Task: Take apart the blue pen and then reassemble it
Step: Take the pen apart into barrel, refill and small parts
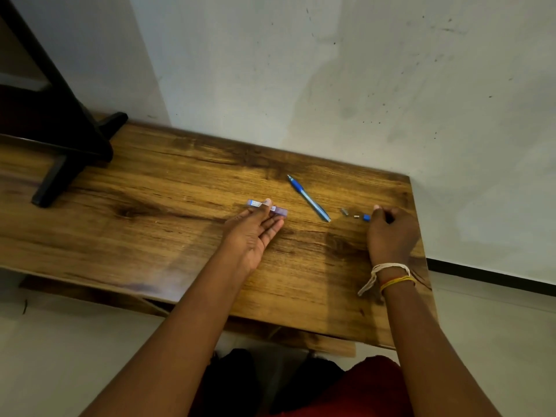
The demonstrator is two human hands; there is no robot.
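A red garment (373,383) at the person's lap fills the bottom edge, cut off by the frame, with dark shapes beside it too dim to make out. Above it, the blue pen lies in pieces on the wooden table (150,182): the front section of the pen (308,197), a slim tube with a blue grip, clear barrel and pointed tip, lies diagonally between the two hands, touching neither. Just right of its lower end sit small loose parts, a greyish metal bit (344,211), a tiny pale piece (357,216) and a blue cap-like piece (366,217); what each one is cannot be told at this size. The right hand (391,233) rests knuckles-up with fingers curled, fingertips just beside the blue piece; whether it pinches anything is hidden by the fingers. The left hand (254,233) lies flat, palm turned up and fingers straight and spread little, its fingertips over a translucent bluish-purple barrel piece (266,207) with a printed white label, partly covered by the fingers. The right wrist wears pale and yellow-orange thread bands (391,275). The table has glossy, strongly grained brown wood. A black stand (69,145) sits at its far left, cut off by the frame. A scuffed white wall (331,70) rises behind.
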